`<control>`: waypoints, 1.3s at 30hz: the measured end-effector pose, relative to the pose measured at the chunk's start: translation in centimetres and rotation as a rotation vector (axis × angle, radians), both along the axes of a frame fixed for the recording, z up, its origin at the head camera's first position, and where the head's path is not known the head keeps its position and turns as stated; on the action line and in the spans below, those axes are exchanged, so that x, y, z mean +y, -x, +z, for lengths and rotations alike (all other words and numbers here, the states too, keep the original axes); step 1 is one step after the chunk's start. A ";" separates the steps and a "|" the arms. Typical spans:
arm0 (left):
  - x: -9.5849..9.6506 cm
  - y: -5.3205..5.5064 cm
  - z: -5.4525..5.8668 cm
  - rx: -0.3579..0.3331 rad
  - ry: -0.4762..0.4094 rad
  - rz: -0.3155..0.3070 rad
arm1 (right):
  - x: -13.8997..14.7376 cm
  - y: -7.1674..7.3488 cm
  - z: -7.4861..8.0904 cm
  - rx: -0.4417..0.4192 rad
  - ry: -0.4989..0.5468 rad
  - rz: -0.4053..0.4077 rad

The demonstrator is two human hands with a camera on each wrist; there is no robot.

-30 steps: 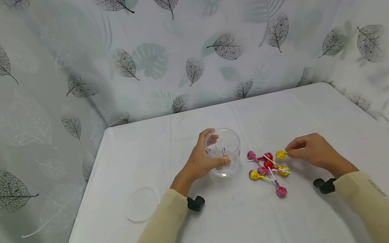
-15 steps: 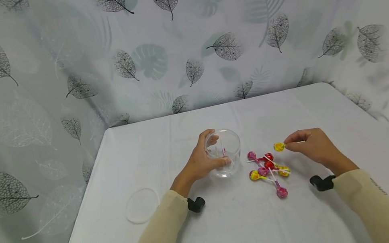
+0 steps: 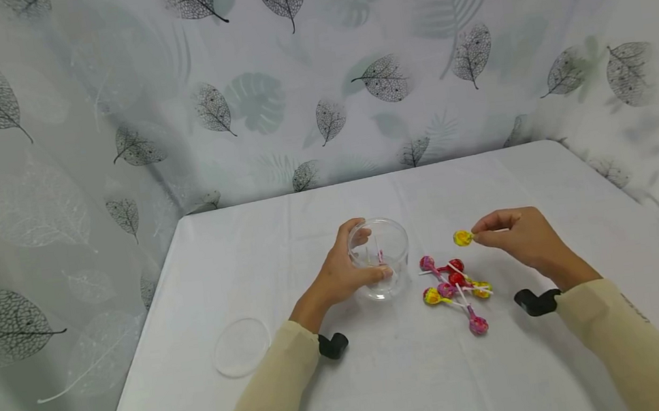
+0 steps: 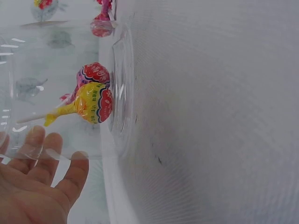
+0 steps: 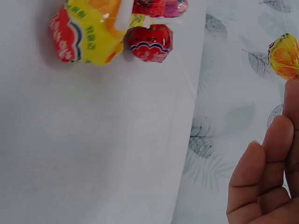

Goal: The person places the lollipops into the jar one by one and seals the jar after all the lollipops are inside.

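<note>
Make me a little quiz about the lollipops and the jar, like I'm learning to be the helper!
1. Pick one: what colour is most of the wrapper on the lollipop in the right hand?
A) red
B) yellow
C) green

2. True or false: the round lid is on top of the jar.

3. Fill in the blank: the jar is held by the ____ hand.

Key:
1. B, yellow.
2. False; the lid lies flat on the table, apart from the jar.
3. Left; the left hand grips the jar's side.
</note>
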State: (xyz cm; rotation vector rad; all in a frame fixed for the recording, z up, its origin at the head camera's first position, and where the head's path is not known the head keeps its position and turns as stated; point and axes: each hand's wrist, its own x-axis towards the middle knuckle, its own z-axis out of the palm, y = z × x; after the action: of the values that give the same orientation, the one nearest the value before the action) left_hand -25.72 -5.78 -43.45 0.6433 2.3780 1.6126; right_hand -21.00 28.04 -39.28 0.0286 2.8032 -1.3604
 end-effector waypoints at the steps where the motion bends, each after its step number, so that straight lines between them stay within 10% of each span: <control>1: 0.0 0.0 0.0 0.001 -0.001 -0.001 | -0.1 0.0 0.1 0.007 0.005 0.001; 39: 0.0 0.1 -0.5 0.004 -0.019 -0.006 | -3.0 0.5 2.1 0.162 0.107 0.011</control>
State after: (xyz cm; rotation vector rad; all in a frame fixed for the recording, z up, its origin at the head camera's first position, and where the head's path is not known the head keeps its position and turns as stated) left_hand -25.84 -5.82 -43.90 0.6568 2.3643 1.6350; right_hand -21.48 25.01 -37.14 -0.1033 2.8470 -1.5759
